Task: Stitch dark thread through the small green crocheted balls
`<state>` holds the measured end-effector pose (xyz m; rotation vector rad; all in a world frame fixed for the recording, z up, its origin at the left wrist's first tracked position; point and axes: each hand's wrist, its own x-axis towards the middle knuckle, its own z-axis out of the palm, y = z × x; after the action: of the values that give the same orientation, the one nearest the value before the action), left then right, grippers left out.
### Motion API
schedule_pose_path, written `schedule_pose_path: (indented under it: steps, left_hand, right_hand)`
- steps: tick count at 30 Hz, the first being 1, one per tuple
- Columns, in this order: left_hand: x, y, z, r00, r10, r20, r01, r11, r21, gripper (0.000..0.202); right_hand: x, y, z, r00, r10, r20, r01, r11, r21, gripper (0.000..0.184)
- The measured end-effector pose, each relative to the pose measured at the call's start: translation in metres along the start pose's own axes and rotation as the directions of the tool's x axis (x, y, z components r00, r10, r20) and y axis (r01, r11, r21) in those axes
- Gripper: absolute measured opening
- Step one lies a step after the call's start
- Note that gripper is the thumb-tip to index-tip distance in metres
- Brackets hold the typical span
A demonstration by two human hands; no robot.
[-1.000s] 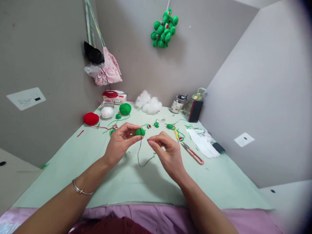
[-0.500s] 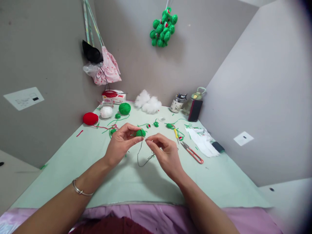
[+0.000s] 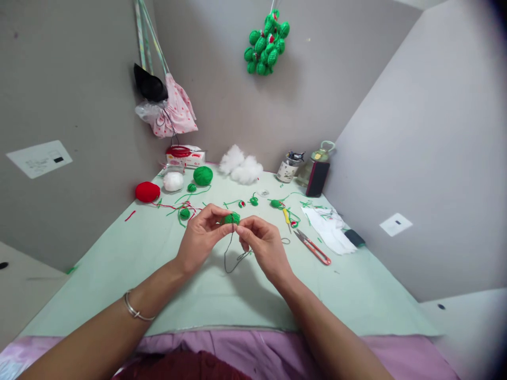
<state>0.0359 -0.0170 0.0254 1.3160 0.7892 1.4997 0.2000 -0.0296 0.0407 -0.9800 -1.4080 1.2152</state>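
My left hand [image 3: 200,240] pinches a small green crocheted ball [image 3: 232,218] above the pale green table [image 3: 119,264]. My right hand [image 3: 263,245] is closed in a pinch right against the ball's right side, on something too thin to make out. A dark thread [image 3: 229,258] hangs in a loop from the ball down between both hands. A silver bangle circles my left wrist.
Red-handled snips [image 3: 313,247] and white cloth [image 3: 328,227] lie to the right. Red [image 3: 147,191], white and green yarn balls [image 3: 203,176], white stuffing [image 3: 241,168], jars [image 3: 288,168] and small green pieces sit further back. A bunch of green crocheted balls [image 3: 266,45] hangs on the wall.
My right hand has moved left and up until its fingertips meet the green ball. The thread loop has shortened. My left hand shifted slightly right with the ball.
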Motion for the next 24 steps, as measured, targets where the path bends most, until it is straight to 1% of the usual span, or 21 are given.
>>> schedule_pose_path:
  steps: [2,5,6,7,8,9,11,12,13,14,15,16,18,19,20,21,22,23,24]
  left_hand:
    - [0.0,-0.004,-0.001,1.0,0.03,-0.003,-0.03,0.997,0.066,0.021]
    - [0.0,-0.009,-0.003,0.998,0.061,0.002,-0.061,0.99,0.13,0.019]
    - [0.0,-0.01,-0.003,0.998,0.067,0.006,-0.068,0.988,0.136,0.019]
    - [0.0,-0.011,-0.004,0.997,0.071,0.012,-0.072,0.988,0.138,0.018]
    - [0.001,-0.012,-0.004,0.997,0.072,0.018,-0.074,0.988,0.137,0.018]
    - [0.001,-0.012,-0.005,0.997,0.07,0.025,-0.073,0.988,0.137,0.018]
    - [0.001,-0.011,-0.005,0.996,0.066,0.052,-0.073,0.987,0.142,0.018]
    - [0.002,-0.01,-0.005,0.995,0.07,0.072,-0.08,0.986,0.146,0.017]
    - [0.002,-0.009,-0.005,0.992,0.076,0.1,-0.091,0.984,0.151,0.015]
    - [0.002,-0.009,-0.006,0.988,0.086,0.13,-0.106,0.982,0.157,0.014]
    - [0.002,-0.008,-0.006,0.982,0.094,0.162,-0.121,0.979,0.165,0.014]
    - [0.003,-0.007,-0.007,0.977,0.1,0.188,-0.134,0.975,0.177,0.014]
    - [0.004,-0.006,-0.011,0.969,0.103,0.224,-0.151,0.966,0.211,0.015]
    - [0.005,-0.006,-0.013,0.967,0.102,0.232,-0.156,0.961,0.228,0.016]
    - [0.006,-0.006,-0.015,0.966,0.101,0.237,-0.159,0.957,0.241,0.016]
    - [0.007,-0.006,-0.018,0.965,0.101,0.24,-0.162,0.955,0.25,0.017]
    - [0.009,-0.007,-0.022,0.964,0.105,0.244,-0.169,0.952,0.256,0.017]
    - [0.011,-0.007,-0.026,0.961,0.113,0.253,-0.18,0.948,0.264,0.017]
    - [0.014,-0.009,-0.03,0.957,0.126,0.263,-0.2,0.94,0.277,0.017]
  right_hand:
    - [0.002,-0.001,-0.002,0.998,0.041,0.045,-0.042,0.999,0.028,0.027]
    - [0.002,-0.006,-0.006,0.996,0.026,0.091,-0.033,0.996,0.078,0.03]
    - [0.002,-0.008,-0.008,0.995,0.003,0.095,-0.009,0.998,0.056,0.028]
    - [0.001,-0.01,-0.009,0.995,-0.028,0.097,0.03,0.999,-0.012,0.024]
    - [0.001,-0.013,-0.01,0.993,-0.07,0.092,0.081,0.989,-0.121,0.02]
    - [0.0,-0.015,-0.01,0.989,-0.125,0.084,0.143,0.956,-0.255,0.017]
    - [0.0,-0.017,-0.011,0.963,-0.26,0.077,0.263,0.827,-0.497,0.014]
    - [0.0,-0.018,-0.011,0.942,-0.325,0.082,0.311,0.76,-0.571,0.012]
    - [0.001,-0.019,-0.01,0.922,-0.376,0.091,0.351,0.711,-0.61,0.011]
    - [0.002,-0.02,-0.01,0.906,-0.411,0.103,0.381,0.686,-0.62,0.011]
    - [0.003,-0.022,-0.01,0.898,-0.426,0.108,0.399,0.688,-0.606,0.011]
    - [0.005,-0.024,-0.011,0.902,-0.42,0.099,0.398,0.719,-0.57,0.01]
    - [0.008,-0.036,-0.015,0.935,-0.353,0.038,0.336,0.845,-0.416,0.008]
    - [0.01,-0.046,-0.02,0.957,-0.291,0.005,0.278,0.911,-0.305,0.009]
    - [0.011,-0.059,-0.027,0.976,-0.217,-0.016,0.21,0.958,-0.194,0.011]
    - [0.011,-0.074,-0.036,0.988,-0.154,-0.025,0.15,0.983,-0.101,0.013]
    - [0.01,-0.092,-0.048,0.994,-0.106,-0.026,0.104,0.993,-0.047,0.015]
    - [0.009,-0.11,-0.061,0.995,-0.096,-0.03,0.095,0.995,-0.037,0.017]
    - [0.006,-0.128,-0.076,0.986,-0.146,-0.075,0.142,0.988,-0.059,0.021]
